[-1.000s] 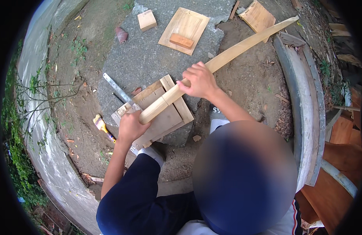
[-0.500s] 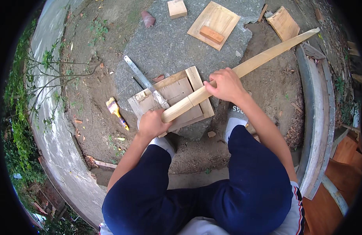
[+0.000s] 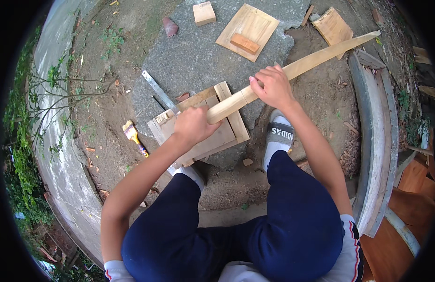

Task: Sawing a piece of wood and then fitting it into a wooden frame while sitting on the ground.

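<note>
A long, pale wooden strip (image 3: 321,58) runs slantwise from my left hand toward the upper right, narrowing to a point at its far end. My left hand (image 3: 195,124) is closed round its near end. Farther along, my right hand (image 3: 274,87) grips the strip just past a dark line drawn across it. Under the near part lies a flat wooden board (image 3: 210,143) with wooden bars along its edges, resting on a grey stone slab. A thin metal blade (image 3: 159,90) lies across the board's upper left, its lower end hidden behind my left hand.
A paintbrush (image 3: 134,136) lies on the dirt at left. On the stone slab (image 3: 189,51) are a wooden block (image 3: 204,14), a square board (image 3: 224,37) bearing a reddish block (image 3: 244,43), and a rolled brown piece (image 3: 170,27). A curved wooden beam (image 3: 375,141) stands right.
Both hands have carried the strip up and to the right across the board. My left hand now covers the white-wrapped end of the metal blade, which showed before.
</note>
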Tool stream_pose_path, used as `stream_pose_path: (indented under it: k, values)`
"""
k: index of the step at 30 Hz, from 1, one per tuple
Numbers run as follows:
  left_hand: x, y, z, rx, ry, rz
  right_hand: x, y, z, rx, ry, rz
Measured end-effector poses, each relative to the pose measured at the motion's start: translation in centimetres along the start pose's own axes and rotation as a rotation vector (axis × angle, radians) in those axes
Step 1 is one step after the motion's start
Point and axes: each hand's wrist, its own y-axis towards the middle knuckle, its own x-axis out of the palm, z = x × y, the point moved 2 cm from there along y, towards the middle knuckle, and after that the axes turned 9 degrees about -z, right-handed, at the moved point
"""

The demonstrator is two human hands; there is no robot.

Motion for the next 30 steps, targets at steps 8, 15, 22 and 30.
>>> stream_pose_path:
  k: [8, 15, 22, 30]
  values:
    - [4.0, -1.1, 0.8, 0.001, 0.027, 0.009, -4.3, -0.2, -2.4, 0.063, 0.118, -0.017]
    - [3.8, -2.2, 1.1, 0.035, 0.060, -0.009, -5.4, 3.3, -4.8, 0.073, -0.108, 0.377]
    - [3.5, -2.3, 0.5, -0.044, 0.005, 0.060, -0.7, 3.3, -3.1, 0.053, 0.185, 0.338]
    - [2.6, -1.9, -0.5, -0.047, 0.023, 0.104, -15.0, 4.6, -5.3, -0.116, 0.331, 0.789]
